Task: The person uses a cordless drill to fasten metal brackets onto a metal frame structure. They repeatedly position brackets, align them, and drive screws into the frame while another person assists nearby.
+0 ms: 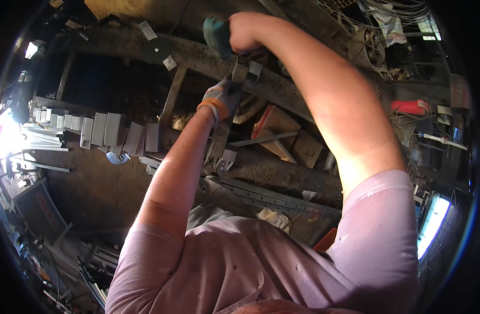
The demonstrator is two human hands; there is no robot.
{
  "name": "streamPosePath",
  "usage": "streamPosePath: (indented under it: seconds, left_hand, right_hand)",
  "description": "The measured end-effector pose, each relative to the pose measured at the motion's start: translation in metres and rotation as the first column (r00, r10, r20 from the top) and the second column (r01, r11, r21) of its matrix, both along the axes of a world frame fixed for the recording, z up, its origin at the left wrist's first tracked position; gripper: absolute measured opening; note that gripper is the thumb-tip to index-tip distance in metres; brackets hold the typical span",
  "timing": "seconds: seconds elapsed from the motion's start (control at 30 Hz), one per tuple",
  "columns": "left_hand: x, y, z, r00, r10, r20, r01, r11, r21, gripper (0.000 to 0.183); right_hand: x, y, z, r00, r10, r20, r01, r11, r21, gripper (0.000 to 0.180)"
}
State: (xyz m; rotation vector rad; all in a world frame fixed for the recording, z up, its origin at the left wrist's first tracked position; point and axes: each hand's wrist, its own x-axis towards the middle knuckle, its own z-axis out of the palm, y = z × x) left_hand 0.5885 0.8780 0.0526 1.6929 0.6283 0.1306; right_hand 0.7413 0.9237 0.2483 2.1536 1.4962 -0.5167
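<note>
My left hand [223,97] wears a grey work glove with an orange cuff. It grips a flat metal bar [221,137] that lies crosswise over the steel frame [263,167]; its fingertips are partly hidden. My bare right hand [243,32] is closed on a blurred teal and dark object [217,37] above the frame's far beam, and its kind cannot be told. Just right of the bar's far end sits a short metal channel piece [253,72]. Another small metal bracket [227,157] is beside its near end.
Cut rectangular metal tubes [112,129] line the left of the frame. A dark disc [156,50] lies on the far beam. Below the frame's opening are wooden boards [279,131]. A red cylinder [409,106] lies at right, with coiled wire [400,15] beyond.
</note>
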Motion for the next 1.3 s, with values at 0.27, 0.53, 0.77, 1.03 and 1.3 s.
streamPosePath:
  seconds: [0.27, 0.53, 0.77, 1.03, 1.3]
  left_hand:
    - [-0.073, 0.013, 0.042, 0.979, 0.112, 0.169, -0.093, 0.989, -0.117, 0.026]
    - [-0.117, -0.033, 0.101, 0.953, 0.201, 0.227, 0.074, 0.570, -0.819, 0.012]
    - [-0.109, -0.055, 0.117, 0.904, 0.184, 0.387, 0.187, 0.643, -0.743, 0.015]
    - [-0.108, -0.071, 0.146, 0.905, 0.189, 0.382, 0.160, 0.682, -0.714, 0.014]
    - [-0.119, -0.079, 0.146, 0.883, 0.229, 0.409, 0.146, 0.694, -0.705, 0.011]
  right_hand:
    - [-0.013, -0.246, 0.029, 0.314, -0.195, -0.929, 0.861, 0.470, 0.193, 0.026]
    - [-0.101, -0.389, -0.001, -0.089, 0.061, -0.994, 0.981, 0.176, -0.077, 0.056]
    - [-0.134, -0.419, 0.002, -0.100, 0.184, -0.978, 0.991, 0.107, -0.081, 0.055]
    - [-0.143, -0.426, 0.012, -0.104, 0.298, -0.949, 0.980, 0.195, -0.046, 0.052]
    - [-0.146, -0.434, 0.011, -0.010, 0.225, -0.974, 0.959, 0.277, 0.054, 0.045]
